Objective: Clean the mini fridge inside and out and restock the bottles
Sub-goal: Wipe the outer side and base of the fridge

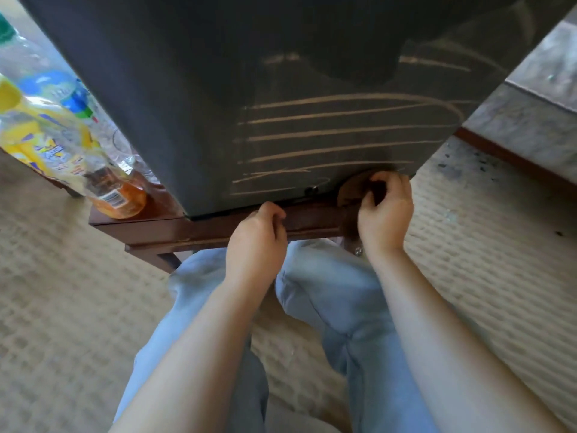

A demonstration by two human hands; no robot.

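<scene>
Knees in pale jeans (327,292) sit closest, above a woven floor mat (62,292). Ahead, the dark grey mini fridge (281,104), its side scrawled with pale lines, stands on a low brown wooden tabletop (162,226). Plastic bottles (62,142) crowd the tabletop just left of the fridge, one yellow-labelled, one holding amber liquid. The right hand (385,214) pinches a brown cloth (352,187) against the fridge's lower corner. The left hand (257,242) is curled at the tabletop's edge; whether it holds anything cannot be told.
</scene>
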